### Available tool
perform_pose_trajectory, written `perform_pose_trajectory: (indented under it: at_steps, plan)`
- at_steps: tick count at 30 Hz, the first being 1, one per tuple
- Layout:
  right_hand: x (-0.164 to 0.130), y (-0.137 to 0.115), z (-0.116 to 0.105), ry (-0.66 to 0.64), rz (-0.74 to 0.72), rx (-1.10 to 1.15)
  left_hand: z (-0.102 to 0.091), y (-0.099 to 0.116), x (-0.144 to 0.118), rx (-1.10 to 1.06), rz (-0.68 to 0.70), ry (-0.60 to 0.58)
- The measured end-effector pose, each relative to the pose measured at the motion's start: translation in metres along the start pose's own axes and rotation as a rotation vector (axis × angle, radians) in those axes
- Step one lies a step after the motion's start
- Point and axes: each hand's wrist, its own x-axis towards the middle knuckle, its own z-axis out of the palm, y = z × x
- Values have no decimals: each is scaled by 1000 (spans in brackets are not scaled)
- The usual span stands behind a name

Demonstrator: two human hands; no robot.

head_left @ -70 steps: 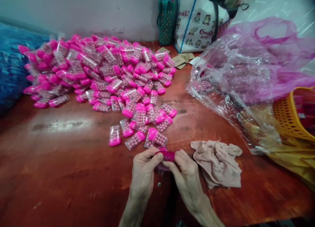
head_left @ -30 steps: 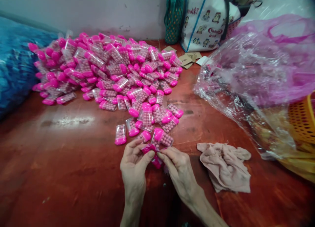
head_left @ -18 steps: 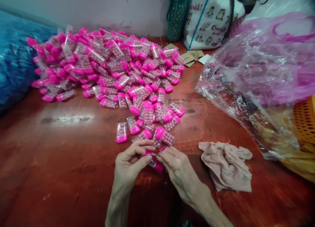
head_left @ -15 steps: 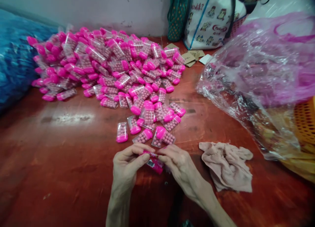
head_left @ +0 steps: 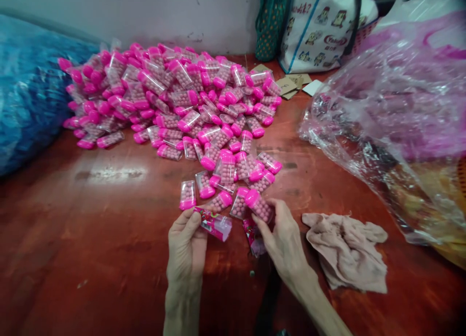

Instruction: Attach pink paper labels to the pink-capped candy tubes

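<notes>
The left hand was closed on a labelled box, held just above the table. The right hand pinched an unlabelled box at the pile's near edge. A label strip lay between the hands. By appearance, one box was finished; the large pile remained. A cloth lay to the right.

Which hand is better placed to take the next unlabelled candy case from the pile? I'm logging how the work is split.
Probably the right hand: its fingers already touch a pink-capped case at the pile's near edge, while the left hand is occupied holding a labelled case.
</notes>
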Motion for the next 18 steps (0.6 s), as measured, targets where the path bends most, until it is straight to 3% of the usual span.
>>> perform_pose_trajectory:
  at_steps: [3,7,13,18]
  plan:
    - [-13,-9,-14,-116,64,131,0,-1,2,-11,53,23]
    - [-27,-19,-22,-214,7,211,0,-2,1,-3,96,2]
    - [-31,-17,-18,-76,-146,101,1,-7,-2,51,119,-115]
    - [-32,-9,-15,5,-262,3,5,-10,-5,58,122,-125]
